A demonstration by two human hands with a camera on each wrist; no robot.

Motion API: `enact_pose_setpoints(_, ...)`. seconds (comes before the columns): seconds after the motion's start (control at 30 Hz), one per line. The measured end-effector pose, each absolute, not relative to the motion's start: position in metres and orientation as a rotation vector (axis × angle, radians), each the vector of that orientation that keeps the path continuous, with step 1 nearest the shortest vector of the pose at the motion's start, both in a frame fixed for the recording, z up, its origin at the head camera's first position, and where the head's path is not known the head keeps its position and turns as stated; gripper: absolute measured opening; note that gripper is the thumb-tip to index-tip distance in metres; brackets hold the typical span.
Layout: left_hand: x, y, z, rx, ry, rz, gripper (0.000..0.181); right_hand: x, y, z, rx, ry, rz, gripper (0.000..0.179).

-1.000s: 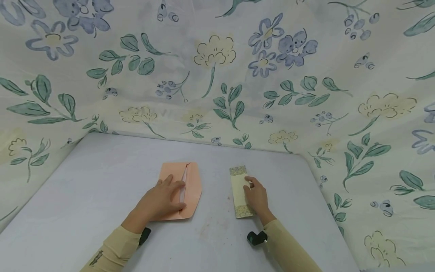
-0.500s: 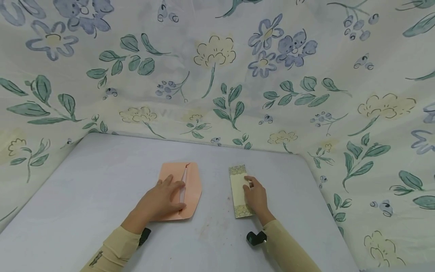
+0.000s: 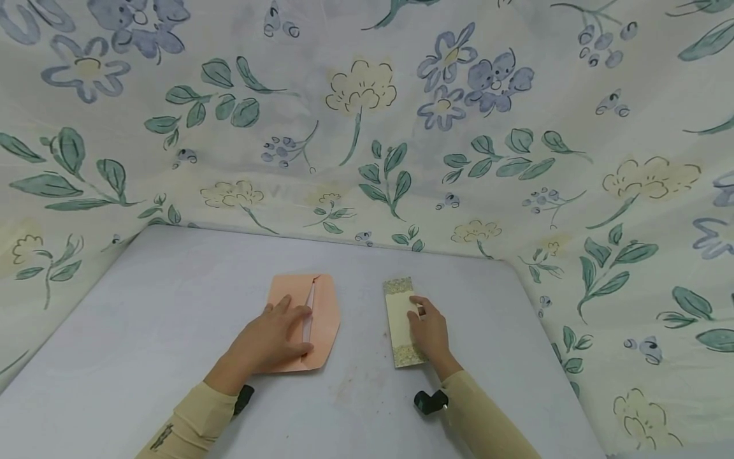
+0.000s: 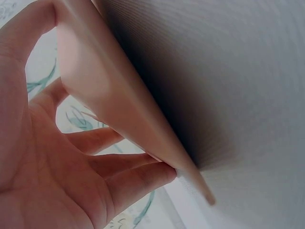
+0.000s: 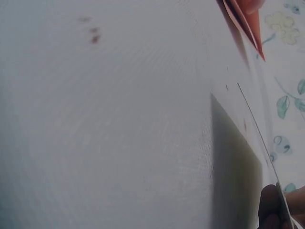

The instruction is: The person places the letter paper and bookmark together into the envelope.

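A peach folded paper (image 3: 325,325), shaped like an envelope with a long slit between its flaps, lies on the white table. My left hand (image 3: 266,338) rests on it, fingers spread and fingertips touching the top. In the left wrist view the edge of the peach paper (image 4: 114,90) stands a little off the surface and casts a dark shadow. To the right, my right hand (image 3: 432,331) pinches the right edge of a cream card (image 3: 401,322) with glittery bands at both ends. Seen edge-on, the thin card (image 5: 259,131) is held above the table, over its shadow.
The white table (image 3: 189,299) has a few small brownish smudges between the two papers. Floral fabric (image 3: 309,127) hangs behind and at both sides. A black device (image 3: 430,401) sits at the right wrist, and another (image 3: 243,400) at the left wrist.
My right hand and the card have shifted slightly to the left. The left hand and the peach paper stay in place.
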State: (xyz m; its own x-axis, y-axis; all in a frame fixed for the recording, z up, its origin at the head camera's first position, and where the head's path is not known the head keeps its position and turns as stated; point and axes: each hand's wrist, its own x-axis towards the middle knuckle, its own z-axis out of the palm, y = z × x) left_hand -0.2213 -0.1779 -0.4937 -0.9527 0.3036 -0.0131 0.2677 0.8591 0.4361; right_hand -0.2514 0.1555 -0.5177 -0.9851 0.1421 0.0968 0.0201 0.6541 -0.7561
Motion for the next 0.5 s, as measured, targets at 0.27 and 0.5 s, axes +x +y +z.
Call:
enact_pose_setpoints(0.27,-0.2216,-0.1776,-0.4939,0.466,2.961,0.668,0.071,-0.2543,0.1551,-0.5173,-0.164,-2.725,1.242,0.036)
enact_pose_setpoints(0.5,-0.2214,-0.1778,-0.4940,0.473,2.964,0.670,0.070,-0.2539,0.1510,-0.5163,-0.125,-2.704,1.270,0.035)
